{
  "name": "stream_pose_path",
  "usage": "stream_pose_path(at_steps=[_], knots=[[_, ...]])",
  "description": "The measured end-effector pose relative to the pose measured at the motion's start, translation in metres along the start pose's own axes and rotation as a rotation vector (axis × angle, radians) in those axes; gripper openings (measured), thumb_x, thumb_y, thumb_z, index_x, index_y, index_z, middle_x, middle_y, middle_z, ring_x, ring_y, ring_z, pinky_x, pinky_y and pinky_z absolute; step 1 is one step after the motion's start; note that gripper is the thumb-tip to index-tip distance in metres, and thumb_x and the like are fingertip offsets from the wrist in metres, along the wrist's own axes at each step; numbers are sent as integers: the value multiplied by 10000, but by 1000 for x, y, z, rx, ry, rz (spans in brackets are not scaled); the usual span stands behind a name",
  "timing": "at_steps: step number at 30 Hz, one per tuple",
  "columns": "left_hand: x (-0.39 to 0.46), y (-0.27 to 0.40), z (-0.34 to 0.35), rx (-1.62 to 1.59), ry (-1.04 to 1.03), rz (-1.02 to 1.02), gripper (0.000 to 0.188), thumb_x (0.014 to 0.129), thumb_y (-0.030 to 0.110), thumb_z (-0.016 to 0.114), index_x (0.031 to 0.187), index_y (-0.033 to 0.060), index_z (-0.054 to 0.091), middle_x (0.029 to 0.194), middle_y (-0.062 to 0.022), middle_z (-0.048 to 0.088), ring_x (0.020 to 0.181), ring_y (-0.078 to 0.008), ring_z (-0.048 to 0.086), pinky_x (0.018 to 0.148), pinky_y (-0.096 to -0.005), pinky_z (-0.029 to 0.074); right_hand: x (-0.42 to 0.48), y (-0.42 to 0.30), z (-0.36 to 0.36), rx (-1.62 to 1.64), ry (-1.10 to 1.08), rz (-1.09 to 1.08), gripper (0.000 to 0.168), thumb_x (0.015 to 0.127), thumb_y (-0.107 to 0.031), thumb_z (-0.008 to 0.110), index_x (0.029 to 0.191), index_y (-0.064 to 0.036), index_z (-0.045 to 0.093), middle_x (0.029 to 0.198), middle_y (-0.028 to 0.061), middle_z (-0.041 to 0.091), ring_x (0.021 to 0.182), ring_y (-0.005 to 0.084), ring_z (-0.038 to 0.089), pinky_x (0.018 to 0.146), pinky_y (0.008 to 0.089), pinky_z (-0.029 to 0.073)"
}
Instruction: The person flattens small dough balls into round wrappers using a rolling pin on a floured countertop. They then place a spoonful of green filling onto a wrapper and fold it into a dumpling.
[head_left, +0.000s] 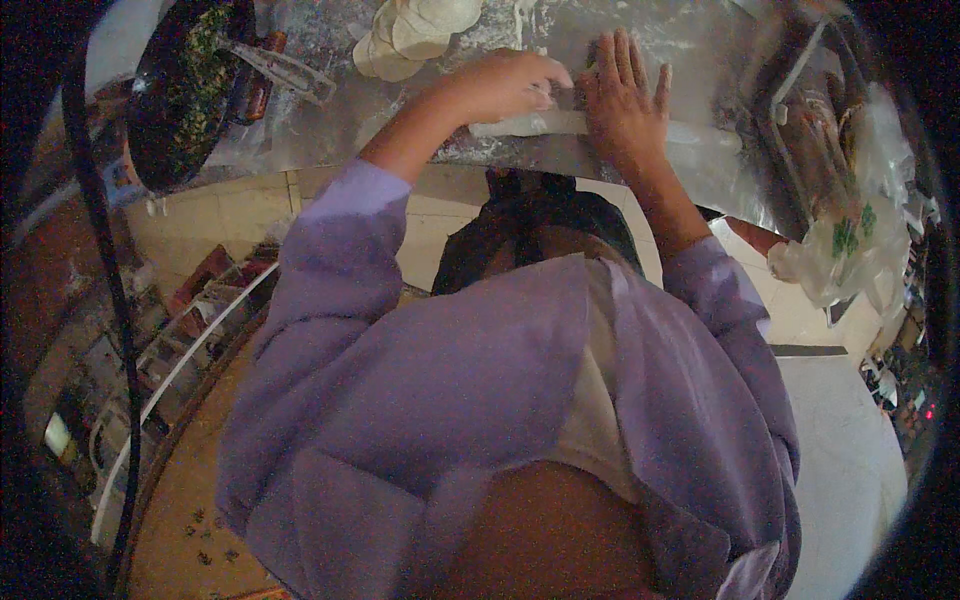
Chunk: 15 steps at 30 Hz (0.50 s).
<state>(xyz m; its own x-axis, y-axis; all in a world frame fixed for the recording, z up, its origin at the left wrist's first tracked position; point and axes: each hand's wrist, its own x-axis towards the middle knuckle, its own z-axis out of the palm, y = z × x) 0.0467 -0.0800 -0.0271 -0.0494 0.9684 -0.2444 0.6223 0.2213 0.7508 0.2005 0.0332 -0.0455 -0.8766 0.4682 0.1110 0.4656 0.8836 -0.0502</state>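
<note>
My left hand (514, 86) hovers over a floured metal worktop (300, 142), its fingers bent and apart, with nothing visible in it. Beside it, my right hand (626, 105) lies palm down with fingers spread, across a long pale roll (701, 135). Whether this is dough or a rolling pin, I cannot tell. The roll's left part (525, 125) shows just below my left hand. A small dark thing by the right fingers is too blurred to name. Thin round dough wrappers (416, 34) overlap in a pile beyond my left hand.
At the far left stands a dark pan (154, 127) of chopped green filling (199, 82), with a utensil handle (281, 67) sticking out. Clear plastic bags (847, 240), one with greens inside, hang at the right edge. A black cable (112, 277) crosses the left side.
</note>
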Motion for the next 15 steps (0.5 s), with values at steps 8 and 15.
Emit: stream_pose_path(at_steps=[8, 15], knots=[[-19, -27, 37, -376, 545, -85, 243, 769, 129, 622, 1002, 66, 594, 876, -102, 649, 822, -221, 631, 712, -323, 486, -55, 2, -17, 179, -87, -36, 614, 849, -355, 514, 1352, -71, 305, 1405, 124, 313, 1292, 258, 311, 1061, 466, 201], [11, -9, -12, -45, -205, 149, 293, 773, 66, 610, 1064, 74, 577, 989, -91, 627, 920, -209, 602, 802, -336, 471, -56, 4, -15, 115, -124, -20, 575, 876, -342, 462, 1344, -43, 311, 1407, 117, 313, 1294, 257, 309, 1060, 432, 228]])
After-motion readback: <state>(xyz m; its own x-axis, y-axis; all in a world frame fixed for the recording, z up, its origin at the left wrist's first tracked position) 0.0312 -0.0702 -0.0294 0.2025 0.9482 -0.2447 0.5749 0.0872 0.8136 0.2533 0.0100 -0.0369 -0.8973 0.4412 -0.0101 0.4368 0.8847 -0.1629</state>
